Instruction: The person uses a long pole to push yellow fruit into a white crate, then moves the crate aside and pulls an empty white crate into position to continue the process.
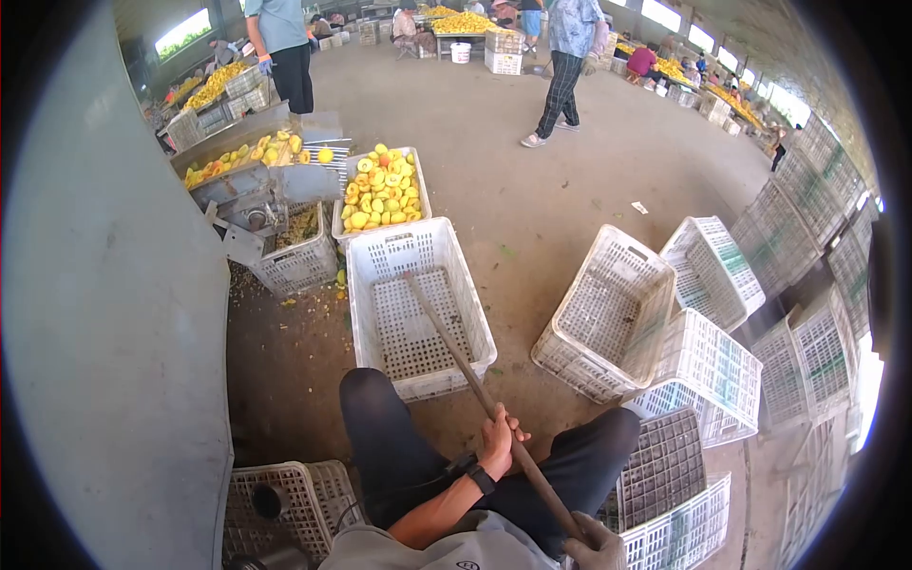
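A long wooden pole [446,334] runs slantwise from my lap into a white plastic crate [418,385] in front of my knees. Its far tip sits inside that crate, over the perforated floor. My left hand [498,443], with a dark watch on the wrist, is closed around the pole's middle. Lower down, near its back end, my right hand [597,545] in a greyish glove grips the same pole. Behind the crate stands another crate [427,204] heaped with yellow peaches [382,190], many looking halved.
A metal chute [256,180] carrying peaches ends at the left, with a crate of scraps [302,264] below. A grey panel [123,313] borders my left. Several crates [608,304] lie tilted or stacked at right. People stand, walk and sit farther back.
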Action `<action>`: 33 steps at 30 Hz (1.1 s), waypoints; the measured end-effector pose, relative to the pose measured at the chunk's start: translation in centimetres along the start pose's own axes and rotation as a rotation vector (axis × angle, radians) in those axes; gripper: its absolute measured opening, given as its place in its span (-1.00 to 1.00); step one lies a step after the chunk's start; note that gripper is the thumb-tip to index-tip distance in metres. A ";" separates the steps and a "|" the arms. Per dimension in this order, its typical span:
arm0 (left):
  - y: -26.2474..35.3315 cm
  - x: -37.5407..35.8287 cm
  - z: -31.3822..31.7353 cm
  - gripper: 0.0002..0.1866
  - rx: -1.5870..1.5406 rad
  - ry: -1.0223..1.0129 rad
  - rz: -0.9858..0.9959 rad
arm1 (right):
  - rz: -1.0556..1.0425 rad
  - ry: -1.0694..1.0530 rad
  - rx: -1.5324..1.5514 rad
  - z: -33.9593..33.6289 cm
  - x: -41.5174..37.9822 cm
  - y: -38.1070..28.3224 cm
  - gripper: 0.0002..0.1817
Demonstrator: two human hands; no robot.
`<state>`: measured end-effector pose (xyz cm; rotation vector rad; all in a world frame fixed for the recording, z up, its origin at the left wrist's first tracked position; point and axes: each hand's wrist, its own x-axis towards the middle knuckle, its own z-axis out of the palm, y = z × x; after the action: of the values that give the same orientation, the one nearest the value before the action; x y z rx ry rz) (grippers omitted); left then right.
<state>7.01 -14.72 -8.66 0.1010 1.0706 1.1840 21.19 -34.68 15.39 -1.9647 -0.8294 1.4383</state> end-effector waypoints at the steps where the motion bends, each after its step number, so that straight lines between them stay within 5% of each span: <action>1: 0.3 -0.3 0.2 -0.62 0.012 0.013 0.020 | -0.003 0.013 0.020 0.3 0.2 0.2 -0.40; 16: 4.9 4.4 2.5 -0.52 0.022 0.090 0.093 | 0.058 0.023 -0.035 3.2 5.4 -4.4 -0.45; 27: 14.9 20.9 5.0 -0.70 -0.027 0.043 0.188 | -0.308 -0.119 -0.165 8.1 18.2 -12.5 -0.45; 33: 19.2 22.5 8.0 -0.44 0.121 -0.021 0.090 | -0.473 -0.237 -0.054 11.6 23.4 -20.3 -0.36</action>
<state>-1.19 14.81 -7.33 0.2580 1.1282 1.1959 12.38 -2.89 13.12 -1.5084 -1.3455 1.3781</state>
